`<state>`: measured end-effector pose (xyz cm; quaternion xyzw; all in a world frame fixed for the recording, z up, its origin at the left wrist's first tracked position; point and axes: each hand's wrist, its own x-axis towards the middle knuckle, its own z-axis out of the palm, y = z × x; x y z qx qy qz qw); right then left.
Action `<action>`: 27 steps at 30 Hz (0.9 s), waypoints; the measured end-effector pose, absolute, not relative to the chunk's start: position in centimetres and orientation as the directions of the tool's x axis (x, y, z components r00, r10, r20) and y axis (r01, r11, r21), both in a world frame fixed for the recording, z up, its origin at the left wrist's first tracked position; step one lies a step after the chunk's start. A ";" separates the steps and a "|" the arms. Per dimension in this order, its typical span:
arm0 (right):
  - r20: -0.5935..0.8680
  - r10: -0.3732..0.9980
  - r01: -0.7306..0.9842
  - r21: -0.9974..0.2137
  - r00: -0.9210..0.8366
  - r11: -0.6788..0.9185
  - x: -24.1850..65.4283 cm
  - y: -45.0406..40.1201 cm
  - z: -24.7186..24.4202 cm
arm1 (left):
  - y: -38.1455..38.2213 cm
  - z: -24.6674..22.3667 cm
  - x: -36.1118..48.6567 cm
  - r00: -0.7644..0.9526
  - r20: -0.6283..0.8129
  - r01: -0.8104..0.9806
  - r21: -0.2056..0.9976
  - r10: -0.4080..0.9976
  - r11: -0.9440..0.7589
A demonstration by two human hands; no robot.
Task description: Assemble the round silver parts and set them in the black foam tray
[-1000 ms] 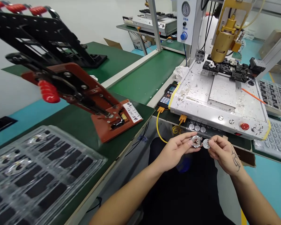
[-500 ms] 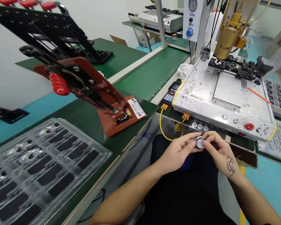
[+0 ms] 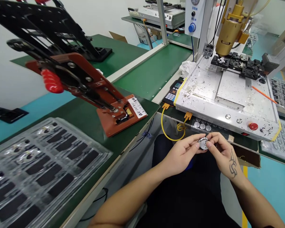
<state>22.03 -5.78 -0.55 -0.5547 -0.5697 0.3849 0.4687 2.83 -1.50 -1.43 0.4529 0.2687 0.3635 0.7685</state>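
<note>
Above my lap I hold a small round silver part [image 3: 203, 144], like a watch case back with printed marks, between both hands. My left hand [image 3: 184, 153] pinches it from the left, thumb on its face. From the other side my right hand [image 3: 219, 152] grips its edge with thumb and fingers. The thumbs cover parts of its rim. Just beyond my hands, a clear tray of round silver discs [image 3: 202, 126] lies partly under the front of a white bench machine [image 3: 228, 109].
On the left, a red-brown clamp press [image 3: 106, 104] with a red handle stands on the green table beside stacked clear trays [image 3: 68, 155]. A gold dispensing head [image 3: 225, 41] hangs over a black fixture [image 3: 237, 65]. A yellow cable [image 3: 163, 126] loops near my left hand. Another disc tray [image 3: 281, 136] lies right.
The camera view has shifted slightly, moving the surroundings a little up and left. Both hands keep hold of the round silver part in nearly the same pose.
</note>
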 end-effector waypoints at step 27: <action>0.308 0.950 0.560 -0.795 0.043 0.233 21.8 -5.6 -1.1 | -2.5 -2.6 3.6 0.460 0.068 -0.117 0.993 0.885 -0.015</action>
